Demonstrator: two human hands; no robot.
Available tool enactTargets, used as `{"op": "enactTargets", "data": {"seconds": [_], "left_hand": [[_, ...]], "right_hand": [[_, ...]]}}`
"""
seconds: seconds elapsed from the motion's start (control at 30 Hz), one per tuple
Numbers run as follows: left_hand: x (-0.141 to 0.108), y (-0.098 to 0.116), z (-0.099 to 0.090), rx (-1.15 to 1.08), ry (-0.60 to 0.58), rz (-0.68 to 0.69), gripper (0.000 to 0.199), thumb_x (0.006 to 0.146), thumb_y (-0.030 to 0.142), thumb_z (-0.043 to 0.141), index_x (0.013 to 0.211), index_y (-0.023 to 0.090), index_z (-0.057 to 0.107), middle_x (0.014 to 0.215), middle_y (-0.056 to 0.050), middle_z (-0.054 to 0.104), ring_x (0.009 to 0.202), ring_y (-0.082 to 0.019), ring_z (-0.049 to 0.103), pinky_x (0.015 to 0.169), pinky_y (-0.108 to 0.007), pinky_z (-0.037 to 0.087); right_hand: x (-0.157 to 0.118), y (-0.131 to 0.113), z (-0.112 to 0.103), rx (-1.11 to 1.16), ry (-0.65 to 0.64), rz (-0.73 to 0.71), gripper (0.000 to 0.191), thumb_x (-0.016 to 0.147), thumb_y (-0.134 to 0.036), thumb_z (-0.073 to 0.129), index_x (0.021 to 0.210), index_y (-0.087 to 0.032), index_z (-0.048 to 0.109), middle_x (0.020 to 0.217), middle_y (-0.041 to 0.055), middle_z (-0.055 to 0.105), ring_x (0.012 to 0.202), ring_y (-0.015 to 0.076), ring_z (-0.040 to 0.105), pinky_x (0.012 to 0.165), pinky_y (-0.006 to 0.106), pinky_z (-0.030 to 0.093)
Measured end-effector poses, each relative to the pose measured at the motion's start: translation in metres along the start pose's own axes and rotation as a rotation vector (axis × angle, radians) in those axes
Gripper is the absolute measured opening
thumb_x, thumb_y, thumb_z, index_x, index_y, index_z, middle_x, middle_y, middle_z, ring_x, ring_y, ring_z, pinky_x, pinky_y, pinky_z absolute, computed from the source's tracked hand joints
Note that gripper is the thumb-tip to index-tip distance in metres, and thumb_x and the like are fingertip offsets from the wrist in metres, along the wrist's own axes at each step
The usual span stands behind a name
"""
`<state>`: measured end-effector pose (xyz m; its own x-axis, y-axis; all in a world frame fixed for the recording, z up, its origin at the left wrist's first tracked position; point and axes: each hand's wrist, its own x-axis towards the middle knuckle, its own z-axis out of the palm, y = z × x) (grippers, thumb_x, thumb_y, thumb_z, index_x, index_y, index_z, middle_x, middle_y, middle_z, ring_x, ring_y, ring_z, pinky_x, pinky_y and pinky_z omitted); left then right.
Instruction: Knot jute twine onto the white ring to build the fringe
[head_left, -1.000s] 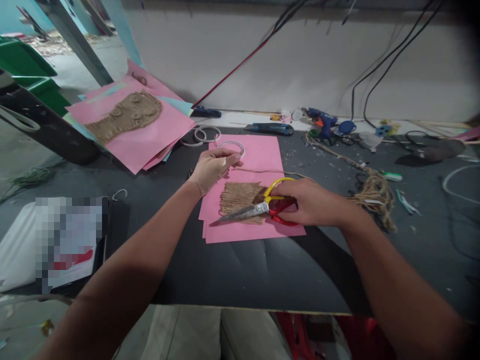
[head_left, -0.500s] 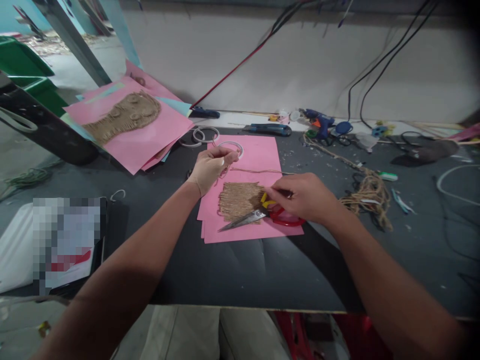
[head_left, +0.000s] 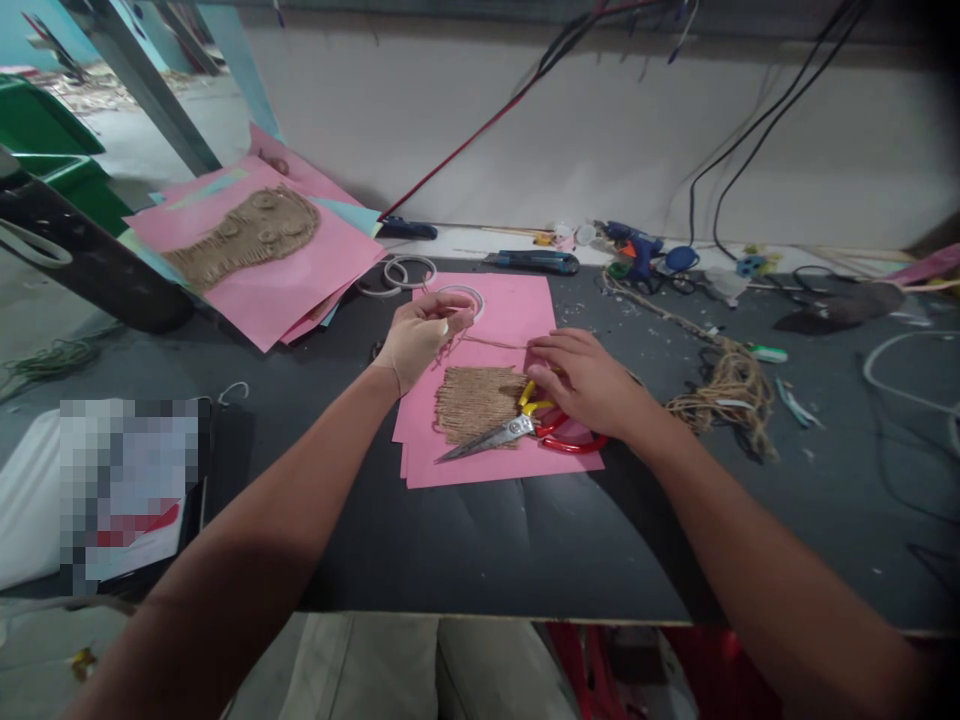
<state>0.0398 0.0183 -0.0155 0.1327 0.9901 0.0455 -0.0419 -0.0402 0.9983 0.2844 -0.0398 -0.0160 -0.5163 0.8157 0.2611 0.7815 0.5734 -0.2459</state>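
Note:
My left hand (head_left: pixel 429 330) is closed in a pinch around a strand of jute twine (head_left: pixel 495 342), above the top left of the pink paper (head_left: pixel 517 310). My right hand (head_left: pixel 581 380) has its fingertips on the same strand, which runs nearly level between both hands; how the fingers close on it is partly hidden. Under the right hand lie scissors (head_left: pixel 510 432) with red and yellow handles, blades pointing left. They rest across a square panel of twine rows (head_left: pixel 480 400) on the paper.
A white ring (head_left: pixel 472 298) lies behind my left hand. Beyond are a utility knife (head_left: pixel 532 262) and a blue glue gun (head_left: pixel 637 255). Tangled twine (head_left: pixel 724 390) lies at right. Pink sheets with a twine-covered shape (head_left: pixel 262 230) lean at left, near a dark cylinder (head_left: pixel 90 260).
My right hand has left the scissors' handle and moved up to the twine, its fingers stretching out more. My left hand stays in place with its pinch.

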Motion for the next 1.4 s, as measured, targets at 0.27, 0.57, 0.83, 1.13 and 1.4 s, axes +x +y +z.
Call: {"op": "enactTargets", "data": {"seconds": [0.27,0.57,0.83,1.13,1.4], "left_hand": [[-0.001,0.001,-0.001,-0.013,0.014,-0.052,0.024,0.074,0.026,0.077,0.095,0.016,0.074,0.076,-0.003,0.069,0.055,-0.008,0.052,0.05,-0.021,0.04],[0.002,-0.005,-0.002,-0.007,0.011,-0.013,0.037,0.08,0.024,0.072,0.116,0.013,0.072,0.093,-0.01,0.077,0.061,-0.009,0.058,0.058,-0.023,0.046],[0.002,-0.005,-0.003,0.005,0.009,-0.018,0.034,0.08,0.029,0.073,0.11,0.012,0.074,0.102,-0.013,0.077,0.071,-0.011,0.062,0.064,-0.024,0.049],[0.002,-0.006,-0.002,-0.003,0.012,-0.012,0.017,0.079,0.028,0.074,0.089,0.013,0.074,0.088,-0.009,0.077,0.062,-0.009,0.059,0.058,-0.023,0.046],[-0.001,-0.001,-0.003,-0.047,0.014,-0.012,0.025,0.078,0.026,0.075,0.099,0.015,0.069,0.086,-0.009,0.077,0.069,-0.012,0.066,0.058,-0.022,0.046]], "right_hand": [[-0.002,0.001,0.004,-0.028,0.119,0.093,0.041,0.101,-0.04,0.049,0.114,-0.01,0.073,0.12,0.0177,0.071,0.115,0.0329,0.06,0.104,0.049,0.046],[-0.003,0.0,0.003,-0.008,0.24,0.216,0.043,0.1,-0.038,0.049,0.118,-0.005,0.07,0.122,0.0216,0.068,0.115,0.0328,0.063,0.105,0.049,0.049],[-0.005,0.005,0.002,0.025,0.242,0.37,0.03,0.09,-0.028,0.064,0.112,-0.01,0.073,0.114,0.0166,0.071,0.08,0.024,0.071,0.085,0.044,0.058],[-0.003,0.01,0.004,0.005,0.206,0.25,0.026,0.097,-0.033,0.057,0.102,-0.018,0.077,0.108,0.0123,0.076,0.106,0.031,0.068,0.096,0.05,0.049],[-0.001,0.006,0.004,-0.008,0.158,0.231,0.026,0.096,-0.03,0.055,0.091,-0.018,0.077,0.107,0.0107,0.077,0.101,0.027,0.069,0.097,0.044,0.046]]}}
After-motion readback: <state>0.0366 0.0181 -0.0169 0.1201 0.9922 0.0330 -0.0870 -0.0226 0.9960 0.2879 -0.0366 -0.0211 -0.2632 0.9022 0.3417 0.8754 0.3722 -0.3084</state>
